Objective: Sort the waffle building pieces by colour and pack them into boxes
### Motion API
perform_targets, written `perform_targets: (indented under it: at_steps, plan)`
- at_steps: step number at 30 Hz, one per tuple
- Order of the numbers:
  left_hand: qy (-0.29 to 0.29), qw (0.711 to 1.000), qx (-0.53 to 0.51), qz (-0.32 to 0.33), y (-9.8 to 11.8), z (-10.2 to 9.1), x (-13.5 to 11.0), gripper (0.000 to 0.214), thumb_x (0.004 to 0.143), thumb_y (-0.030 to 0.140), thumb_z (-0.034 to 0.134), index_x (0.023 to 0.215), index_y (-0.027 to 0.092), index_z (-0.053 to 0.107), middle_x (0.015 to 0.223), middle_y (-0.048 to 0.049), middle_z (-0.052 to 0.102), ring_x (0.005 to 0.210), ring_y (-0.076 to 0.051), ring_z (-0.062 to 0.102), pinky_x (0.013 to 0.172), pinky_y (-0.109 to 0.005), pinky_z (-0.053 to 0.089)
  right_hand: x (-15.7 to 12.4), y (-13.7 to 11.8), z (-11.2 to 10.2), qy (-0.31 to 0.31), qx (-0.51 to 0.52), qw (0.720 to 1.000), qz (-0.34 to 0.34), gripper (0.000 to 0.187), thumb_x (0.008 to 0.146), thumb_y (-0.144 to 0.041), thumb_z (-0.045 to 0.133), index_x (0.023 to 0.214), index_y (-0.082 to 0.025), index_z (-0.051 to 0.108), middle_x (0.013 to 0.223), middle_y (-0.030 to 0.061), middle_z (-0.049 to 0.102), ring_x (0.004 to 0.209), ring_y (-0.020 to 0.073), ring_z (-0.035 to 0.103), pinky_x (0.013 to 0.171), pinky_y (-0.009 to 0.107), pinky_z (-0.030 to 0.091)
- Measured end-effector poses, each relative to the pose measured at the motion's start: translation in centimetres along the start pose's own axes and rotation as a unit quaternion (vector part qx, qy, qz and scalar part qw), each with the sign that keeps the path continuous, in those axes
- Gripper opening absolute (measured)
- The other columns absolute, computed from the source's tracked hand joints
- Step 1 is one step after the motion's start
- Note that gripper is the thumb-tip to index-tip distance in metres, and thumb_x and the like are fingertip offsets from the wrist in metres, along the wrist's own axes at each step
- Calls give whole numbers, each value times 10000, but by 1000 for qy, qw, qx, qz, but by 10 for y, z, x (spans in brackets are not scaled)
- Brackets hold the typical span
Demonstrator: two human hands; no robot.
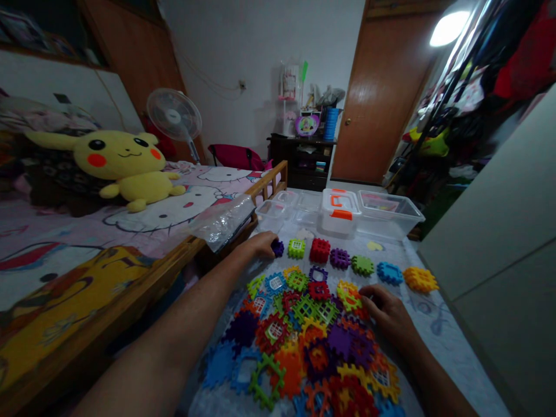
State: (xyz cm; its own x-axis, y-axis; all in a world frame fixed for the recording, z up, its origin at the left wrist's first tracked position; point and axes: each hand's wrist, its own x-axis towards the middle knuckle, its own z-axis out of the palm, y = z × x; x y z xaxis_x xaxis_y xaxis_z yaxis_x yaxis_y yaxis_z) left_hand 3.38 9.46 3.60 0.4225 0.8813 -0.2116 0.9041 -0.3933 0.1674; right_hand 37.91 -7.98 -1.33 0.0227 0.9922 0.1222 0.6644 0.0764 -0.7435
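My left hand [262, 243] reaches forward over the patterned sheet, its fingers closed on a purple block cube [277, 248] at the left end of a row. That row runs right: a green cube [296, 248], a red cube [320, 250], a purple cube [339, 258], a green one [362, 265], a blue one [390, 273] and a yellow one [420, 279]. My right hand [388, 313] rests curled at the right edge of a heap of loose interlocking tiles [304, 341], fingertips among the pieces; what it grips is unclear.
Clear plastic boxes [391, 214] and a white case with orange latches [340, 211] stand behind the row. A wooden bed rail [182, 255] runs along the left, with a plastic bag [223, 221] over it and a yellow plush toy [125, 165] on the bed. A pale cabinet [499, 231] is at right.
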Motion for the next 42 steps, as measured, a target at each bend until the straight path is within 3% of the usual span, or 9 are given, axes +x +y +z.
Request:
perform_targets:
  at_steps: [6,11,14,17,21,26,31,39,42]
  plan:
    - [14,1000,-11,1,-2,3,-2,638,594,227,721,1212,151,585,1249,-118,622,1140,-282,595,961,-300,466,0,0,0,4,-2,1000,5,333,803,-452,492,872,-181,673,802,57,697,708,213,622,653,328,471]
    - [69,998,-15,6,-1,3,-24,829,645,261,733,1392,123,402,1431,-170,460,1344,-296,414,1126,-369,319,0,-1,1,7,-4,1000,-1,322,805,-444,500,876,-187,681,832,57,706,728,212,628,663,321,471]
    - [148,988,-27,35,9,4,-46,691,713,245,688,1352,145,444,1385,-153,499,1324,-292,429,1137,-411,304,0,-1,1,9,-3,1000,-3,309,804,-431,504,875,-187,679,814,53,704,725,210,625,666,318,471]
    - [197,973,-66,97,35,7,-65,433,802,174,582,1233,186,547,1271,-111,588,1217,-248,523,1086,-393,374,0,-2,1,13,1,1000,-3,296,792,-421,511,859,-187,679,800,50,704,711,206,620,665,317,471]
    - [118,968,-97,200,82,14,-70,281,883,141,461,1110,187,620,1183,-85,648,1135,-198,576,1028,-323,427,0,-5,0,19,4,1000,-8,291,783,-409,510,840,-182,682,786,49,697,684,199,610,647,316,467]
    - [68,969,-51,233,122,30,-52,276,923,194,444,1139,182,614,1200,-95,655,1133,-212,578,1022,-326,425,-2,-8,-1,44,10,999,-19,285,784,-402,513,837,-180,682,740,39,672,614,176,566,595,302,446]
    - [38,978,-35,203,129,42,-46,266,909,209,465,1123,227,623,1128,-75,684,1080,-223,599,975,-345,451,-2,-7,0,76,12,997,-28,260,793,-376,509,825,-181,679,758,45,671,633,174,569,610,296,448]
    - [-5,980,-62,187,122,31,-50,387,837,171,492,1204,208,609,1082,-50,701,1039,-214,612,949,-332,458,-1,-7,2,70,-1,997,-38,241,792,-358,505,791,-179,667,735,38,649,604,159,530,600,295,434]
    - [16,981,-37,189,125,33,-50,317,877,248,485,1145,190,645,1106,-80,677,1060,-230,602,967,-340,444,-2,-7,2,67,-6,997,-39,227,799,-343,501,808,-183,662,757,40,654,619,159,535,614,295,438]
